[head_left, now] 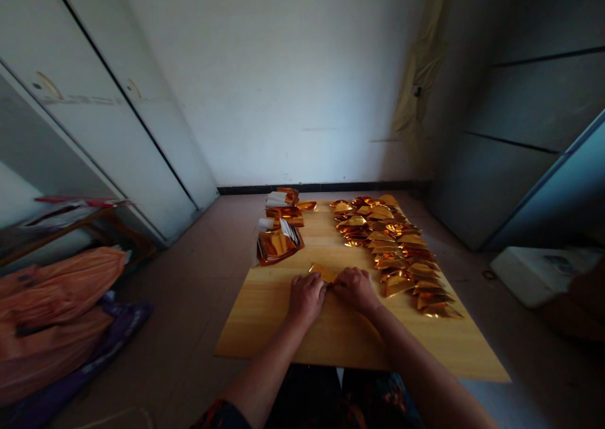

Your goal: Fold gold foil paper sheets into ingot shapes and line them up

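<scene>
Both my hands meet at the near middle of a pale wooden board (302,334). My left hand (307,297) and my right hand (354,289) pinch a folded sheet of gold foil paper (321,272) between them, with most of the sheet hidden under my fingers. To the right, several folded gold foil pieces (392,252) lie overlapping in a long band. Stacks of flat gold foil sheets (278,245) with white paper strips stand at the board's far left.
Orange sacks (51,309) and a purple bag (94,347) lie on the floor at left, below white cabinet doors (127,101). A white box (539,274) sits at right. A wall stands behind the board.
</scene>
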Motion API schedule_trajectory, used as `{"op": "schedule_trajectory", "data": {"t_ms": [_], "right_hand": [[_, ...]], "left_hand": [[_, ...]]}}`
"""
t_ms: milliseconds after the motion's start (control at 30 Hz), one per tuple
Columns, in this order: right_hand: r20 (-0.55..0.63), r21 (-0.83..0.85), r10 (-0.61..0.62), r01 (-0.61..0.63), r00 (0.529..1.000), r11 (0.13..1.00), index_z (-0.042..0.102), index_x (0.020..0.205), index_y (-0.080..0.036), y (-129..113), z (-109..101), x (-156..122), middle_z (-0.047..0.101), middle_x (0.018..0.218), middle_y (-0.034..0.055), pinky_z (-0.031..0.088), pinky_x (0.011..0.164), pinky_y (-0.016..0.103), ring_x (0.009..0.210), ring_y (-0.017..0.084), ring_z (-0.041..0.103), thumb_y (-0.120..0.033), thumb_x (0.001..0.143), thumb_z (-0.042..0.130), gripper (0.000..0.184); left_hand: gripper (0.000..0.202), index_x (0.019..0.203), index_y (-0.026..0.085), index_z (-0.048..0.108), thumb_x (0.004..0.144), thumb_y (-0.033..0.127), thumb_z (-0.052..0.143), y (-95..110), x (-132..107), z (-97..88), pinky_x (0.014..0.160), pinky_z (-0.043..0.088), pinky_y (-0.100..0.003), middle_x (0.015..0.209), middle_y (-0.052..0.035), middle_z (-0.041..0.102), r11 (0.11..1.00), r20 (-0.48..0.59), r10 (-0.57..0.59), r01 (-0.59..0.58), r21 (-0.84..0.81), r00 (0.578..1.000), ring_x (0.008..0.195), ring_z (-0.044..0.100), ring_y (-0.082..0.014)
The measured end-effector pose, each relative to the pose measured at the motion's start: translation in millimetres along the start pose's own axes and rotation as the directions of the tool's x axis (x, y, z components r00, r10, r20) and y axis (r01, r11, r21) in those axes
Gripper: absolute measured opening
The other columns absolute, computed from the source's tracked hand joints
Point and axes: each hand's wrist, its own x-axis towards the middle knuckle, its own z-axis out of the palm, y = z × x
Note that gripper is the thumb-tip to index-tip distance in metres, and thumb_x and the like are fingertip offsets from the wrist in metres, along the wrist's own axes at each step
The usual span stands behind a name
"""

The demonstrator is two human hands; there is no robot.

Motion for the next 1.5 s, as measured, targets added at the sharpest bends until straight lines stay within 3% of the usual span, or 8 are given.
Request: {"op": "schedule_trajectory", "data": {"t_ms": [333,533,800,1500], "right_hand": [[-0.006,-0.113,0.042,-0.043,0.999,0.993,0.068,0.082,-0.023,-5.5,1.6,3.3,0.066,0.091,0.0033,0.032,0.077,0.03,0.091,0.018,0.056,-0.03,0.088,0.051,0.019],[-0.013,-0.168,0.029,-0.031,0.999,0.985,0.066,0.083,-0.022,-11.9,0.8,0.7,0.065,0.092,0.0048,0.03,0.076,0.031,0.091,0.019,0.055,-0.032,0.09,0.049,0.02],[-0.041,-0.14,0.042,-0.047,0.998,0.989,0.065,0.083,-0.022,-14.1,2.9,-2.1,0.064,0.093,0.0042,0.027,0.078,0.032,0.093,0.019,0.053,-0.031,0.088,0.051,0.017],[-0.069,-0.059,0.08,-0.084,0.994,0.995,0.064,0.078,-0.022,-12.2,7.4,-0.4,0.064,0.088,0.002,0.026,0.079,0.032,0.09,0.019,0.053,-0.03,0.081,0.058,0.01]], "left_hand": [[0.014,0.092,0.022,0.06,0.083,0.017,0.052,5.5,-3.0,-5.7,0.094,0.037,-0.044,0.119,-0.007,0.061,1.0,0.058,-0.012,0.013,-0.013,0.998,0.11,0.055,-0.0223],[0.015,0.093,0.02,0.061,0.087,0.019,0.048,10.3,-1.0,-3.0,0.094,0.038,-0.042,0.12,-0.0082,0.061,0.997,0.062,-0.081,0.081,0.005,0.995,0.112,0.055,-0.0215],[0.015,0.093,0.019,0.062,0.085,0.018,0.05,19.5,2.9,-6.5,0.091,0.041,-0.042,0.12,-0.0086,0.061,0.988,0.091,-0.148,0.144,0.048,0.985,0.11,0.056,-0.0228],[0.013,0.092,0.02,0.06,0.082,0.018,0.052,18.2,0.1,-3.3,0.089,0.041,-0.042,0.118,-0.0081,0.062,0.989,0.046,-0.14,0.138,0.046,0.989,0.108,0.056,-0.0233]]}}
